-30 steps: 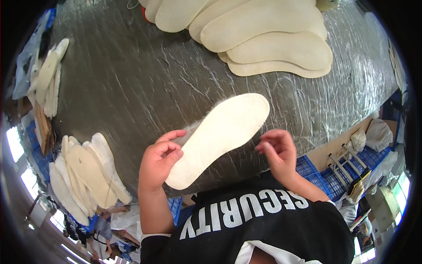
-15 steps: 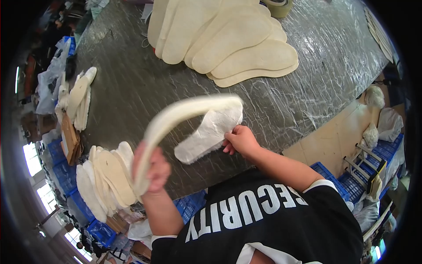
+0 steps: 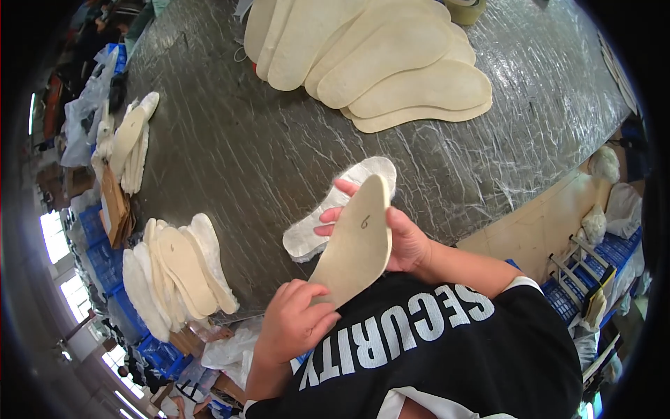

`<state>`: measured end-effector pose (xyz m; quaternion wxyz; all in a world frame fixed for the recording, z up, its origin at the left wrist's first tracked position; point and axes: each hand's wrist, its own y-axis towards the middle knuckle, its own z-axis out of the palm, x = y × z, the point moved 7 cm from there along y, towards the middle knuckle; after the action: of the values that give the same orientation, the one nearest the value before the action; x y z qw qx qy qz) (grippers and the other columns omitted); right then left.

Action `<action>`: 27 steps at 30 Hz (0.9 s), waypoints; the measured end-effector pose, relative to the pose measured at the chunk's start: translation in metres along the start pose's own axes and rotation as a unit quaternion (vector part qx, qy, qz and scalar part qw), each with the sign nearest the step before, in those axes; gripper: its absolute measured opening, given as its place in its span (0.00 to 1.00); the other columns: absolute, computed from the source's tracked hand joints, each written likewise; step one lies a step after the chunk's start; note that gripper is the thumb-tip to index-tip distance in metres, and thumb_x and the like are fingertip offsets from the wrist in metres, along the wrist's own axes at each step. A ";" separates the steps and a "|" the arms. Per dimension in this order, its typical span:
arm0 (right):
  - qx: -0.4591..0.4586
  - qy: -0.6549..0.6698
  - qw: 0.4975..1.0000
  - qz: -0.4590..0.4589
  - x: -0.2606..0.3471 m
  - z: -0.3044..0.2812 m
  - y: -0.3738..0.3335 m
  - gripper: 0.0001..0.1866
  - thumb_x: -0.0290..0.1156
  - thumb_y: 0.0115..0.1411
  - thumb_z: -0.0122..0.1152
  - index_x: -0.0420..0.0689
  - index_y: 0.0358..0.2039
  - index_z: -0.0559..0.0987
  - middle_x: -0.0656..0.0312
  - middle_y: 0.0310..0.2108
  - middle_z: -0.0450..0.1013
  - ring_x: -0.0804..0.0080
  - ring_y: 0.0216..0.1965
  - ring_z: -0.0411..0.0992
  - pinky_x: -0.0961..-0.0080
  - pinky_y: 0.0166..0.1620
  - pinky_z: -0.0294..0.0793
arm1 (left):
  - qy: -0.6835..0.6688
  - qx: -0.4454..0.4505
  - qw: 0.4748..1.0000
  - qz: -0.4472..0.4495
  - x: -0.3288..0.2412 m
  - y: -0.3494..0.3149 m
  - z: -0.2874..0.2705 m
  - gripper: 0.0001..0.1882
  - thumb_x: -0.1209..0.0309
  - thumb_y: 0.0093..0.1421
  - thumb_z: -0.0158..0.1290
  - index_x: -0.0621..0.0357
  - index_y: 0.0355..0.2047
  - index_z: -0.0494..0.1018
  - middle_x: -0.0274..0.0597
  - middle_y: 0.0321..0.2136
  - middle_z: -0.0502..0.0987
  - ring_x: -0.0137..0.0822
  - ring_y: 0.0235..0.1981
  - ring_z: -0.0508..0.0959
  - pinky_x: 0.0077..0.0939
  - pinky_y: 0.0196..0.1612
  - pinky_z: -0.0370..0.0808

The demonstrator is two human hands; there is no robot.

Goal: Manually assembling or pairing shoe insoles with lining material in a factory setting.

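A cream felt insole (image 3: 352,241) with a small handwritten mark is held up in front of my body, tilted over the table's near edge. My left hand (image 3: 293,321) pinches its lower end. Around the wider upper part is my right hand (image 3: 408,241), its thumb on the near edge and fingers reaching behind to the far side. Behind these fingers a white fuzzy insole (image 3: 314,227) lies on the table, partly covered by the held one.
A fanned pile of cream insoles (image 3: 391,56) lies at the far side, beside a tape roll (image 3: 466,10). Insole stacks (image 3: 185,269) rest at the table's left edge, with another bundle (image 3: 132,143) farther off. Blue crates (image 3: 558,293) stand beyond the table's right side.
The insole that was blurred and bent in my left hand is now upright between both hands. My right hand has let go of the white fuzzy insole, which stays on the table.
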<state>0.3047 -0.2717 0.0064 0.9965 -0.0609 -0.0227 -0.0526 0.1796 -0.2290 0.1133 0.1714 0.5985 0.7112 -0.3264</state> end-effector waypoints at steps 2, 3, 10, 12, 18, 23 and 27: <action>-0.005 -0.024 0.998 0.059 -0.010 0.002 0.006 0.53 0.63 0.51 0.61 0.55 0.68 0.45 0.49 0.60 0.60 0.50 0.64 0.55 0.47 0.61 0.61 | -0.047 -0.075 0.993 -0.073 0.008 0.006 -0.005 0.26 0.65 0.42 0.67 0.61 0.40 0.71 0.50 0.49 0.68 0.47 0.45 0.72 0.38 0.46 0.70; -0.008 0.008 0.998 0.058 -0.013 0.004 0.008 0.52 0.62 0.52 0.60 0.55 0.68 0.45 0.48 0.61 0.59 0.52 0.65 0.55 0.49 0.62 0.61 | -0.093 -0.152 0.974 -0.141 0.017 0.007 -0.010 0.33 0.61 0.39 0.70 0.61 0.43 0.68 0.55 0.54 0.63 0.50 0.51 0.69 0.40 0.51 0.69; -0.020 -0.149 0.988 -0.030 0.005 -0.012 0.000 0.53 0.61 0.54 0.58 0.52 0.69 0.41 0.48 0.66 0.50 0.58 0.66 0.53 0.59 0.64 0.55 | -0.031 -0.145 0.967 -0.209 0.045 0.016 0.014 0.39 0.66 0.30 0.74 0.58 0.42 0.64 0.56 0.54 0.64 0.56 0.52 0.70 0.44 0.52 0.71; -0.105 -0.383 0.914 -0.085 0.037 -0.047 -0.018 0.39 0.41 0.63 0.55 0.45 0.67 0.47 0.53 0.56 0.62 0.69 0.52 0.67 0.69 0.53 0.68 | 0.032 -0.173 0.960 -0.219 0.053 0.017 0.001 0.37 0.71 0.27 0.74 0.58 0.39 0.67 0.51 0.51 0.65 0.50 0.50 0.70 0.40 0.52 0.70; -0.357 -0.428 0.830 0.016 0.084 -0.096 -0.045 0.26 0.25 0.65 0.43 0.42 0.64 0.57 0.63 0.24 0.72 0.80 0.18 0.66 0.82 0.24 0.69 | 0.004 -0.154 0.974 -0.163 0.079 0.048 0.033 0.37 0.73 0.29 0.72 0.57 0.45 0.71 0.49 0.52 0.65 0.47 0.49 0.71 0.37 0.50 0.72; -0.292 -0.453 0.839 0.075 0.082 -0.094 -0.035 0.26 0.22 0.65 0.39 0.50 0.64 0.61 0.63 0.23 0.71 0.81 0.17 0.66 0.83 0.23 0.69 | 0.001 -0.149 0.979 -0.140 0.081 0.066 0.042 0.38 0.71 0.31 0.73 0.58 0.46 0.71 0.48 0.51 0.66 0.47 0.47 0.72 0.37 0.47 0.72; -0.273 -0.473 0.834 0.079 0.084 -0.091 -0.034 0.26 0.21 0.64 0.38 0.49 0.63 0.62 0.62 0.23 0.71 0.81 0.17 0.67 0.82 0.24 0.71 | -0.013 -0.136 0.980 -0.143 0.085 0.068 0.046 0.39 0.72 0.31 0.72 0.57 0.49 0.70 0.49 0.52 0.66 0.47 0.52 0.69 0.37 0.52 0.70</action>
<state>0.3878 -0.3252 -0.0751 0.8081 -0.3491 -0.4710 0.0578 0.2196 -0.1919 0.0084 0.2116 0.4575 0.8249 -0.2558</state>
